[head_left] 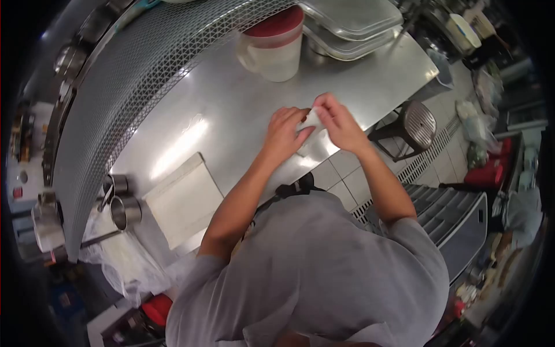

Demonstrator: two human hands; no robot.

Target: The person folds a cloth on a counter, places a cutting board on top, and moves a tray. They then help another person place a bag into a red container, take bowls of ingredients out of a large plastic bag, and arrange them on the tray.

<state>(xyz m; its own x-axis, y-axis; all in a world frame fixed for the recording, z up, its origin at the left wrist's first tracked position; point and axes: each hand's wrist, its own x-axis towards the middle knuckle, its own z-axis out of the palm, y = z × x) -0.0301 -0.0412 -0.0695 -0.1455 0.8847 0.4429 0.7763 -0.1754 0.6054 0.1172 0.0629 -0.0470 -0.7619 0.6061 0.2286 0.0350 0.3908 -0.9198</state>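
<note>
Over the steel table [243, 124], near its front edge, my two hands meet at a small white, soft-looking piece [312, 121]. My left hand [282, 137] is closed round its left side, thumb below and fingers above. The thumb and fingers of my right hand [343, 125] pinch its upper right side. Something small and brown shows at the piece's upper edge by my left fingertips; I cannot make out what it is. To the left, a flat white rectangular board or sheet [184, 202] lies on the table.
A mesh metal shelf [150, 55] curves over the table's far side. Behind my hands stand a red-lidded pitcher [278, 61] and stacked metal trays [352, 26]. Metal pots [125, 213] and a plastic bag [130, 263] are at left. A stool [417, 124] and grey crate [454, 217] stand right.
</note>
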